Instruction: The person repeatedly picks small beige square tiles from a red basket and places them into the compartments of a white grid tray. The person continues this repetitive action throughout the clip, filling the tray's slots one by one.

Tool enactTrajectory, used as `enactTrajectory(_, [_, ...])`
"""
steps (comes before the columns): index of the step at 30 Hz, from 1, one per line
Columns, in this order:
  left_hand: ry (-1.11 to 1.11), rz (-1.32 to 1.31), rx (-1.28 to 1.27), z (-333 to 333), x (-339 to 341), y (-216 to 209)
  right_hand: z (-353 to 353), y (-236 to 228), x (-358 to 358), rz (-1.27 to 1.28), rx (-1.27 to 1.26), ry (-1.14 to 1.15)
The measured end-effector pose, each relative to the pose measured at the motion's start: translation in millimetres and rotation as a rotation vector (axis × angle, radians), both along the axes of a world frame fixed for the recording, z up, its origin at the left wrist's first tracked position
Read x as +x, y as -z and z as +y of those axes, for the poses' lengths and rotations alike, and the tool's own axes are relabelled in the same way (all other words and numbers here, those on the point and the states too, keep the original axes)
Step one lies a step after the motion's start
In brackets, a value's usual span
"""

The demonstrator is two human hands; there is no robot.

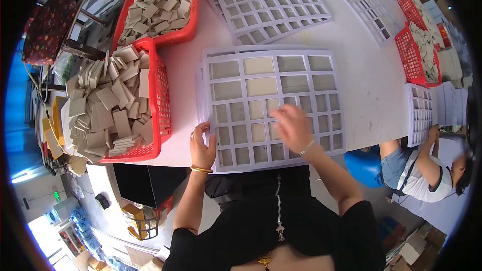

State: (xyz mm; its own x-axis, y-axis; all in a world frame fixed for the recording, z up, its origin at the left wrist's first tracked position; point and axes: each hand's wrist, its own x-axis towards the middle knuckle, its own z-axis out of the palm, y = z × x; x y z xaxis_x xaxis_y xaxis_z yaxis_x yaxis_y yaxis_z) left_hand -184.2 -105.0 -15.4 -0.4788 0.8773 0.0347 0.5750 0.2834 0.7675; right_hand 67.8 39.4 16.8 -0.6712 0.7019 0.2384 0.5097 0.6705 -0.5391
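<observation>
A white grid frame lies before me on top of other frames. Several of its middle cells hold cream tiles; the other cells show grey. My left hand rests at the frame's lower left edge, its fingers bent and its thumb apart from them. Over the middle cells is my right hand, its fingertips at the cream-filled ones. Motion blurs those fingers, and I cannot make out whether a tile is between them. To the left stands a red basket heaped with loose beige tiles.
Behind it is another red basket of tiles. More grid frames lie at the far side of the white table. Red baskets stand at the right, where another person touches a frame.
</observation>
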Motion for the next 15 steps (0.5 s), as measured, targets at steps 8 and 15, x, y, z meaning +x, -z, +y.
enactTrajectory(8, [-0.070,-0.222,0.006,-2.1,12.7,-6.3,34.4,48.7,150.2,-0.348,-0.022,0.800])
enactTrajectory(15, [-0.148,-0.577,0.193,-8.2,14.1,-3.0,18.6,59.1,144.7,0.375,-0.329,0.832])
